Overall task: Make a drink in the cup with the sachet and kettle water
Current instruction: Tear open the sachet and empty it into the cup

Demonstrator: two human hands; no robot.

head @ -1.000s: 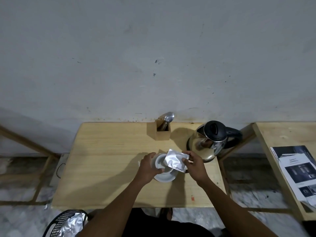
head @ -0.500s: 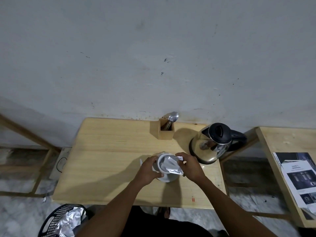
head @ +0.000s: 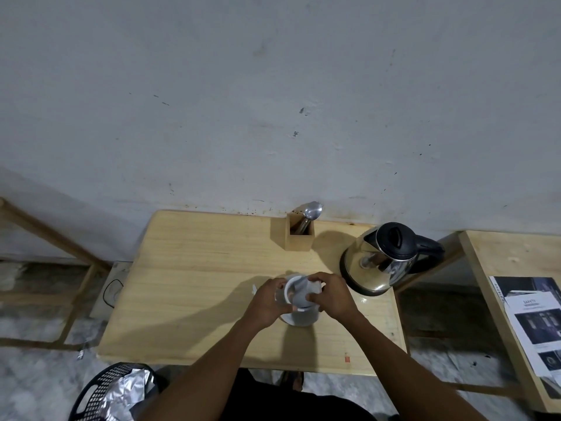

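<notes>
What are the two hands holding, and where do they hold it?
The right hand pinches the silver sachet by its right edge, tipped over the white cup. The left hand grips the cup's left side.

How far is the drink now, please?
Done: cup stands on the table. In hand: both hands, left hand and right hand, hold the sachet over the cup; whether powder is in, I cannot tell. Left: kettle water, and likely stirring with the spoon.
</notes>
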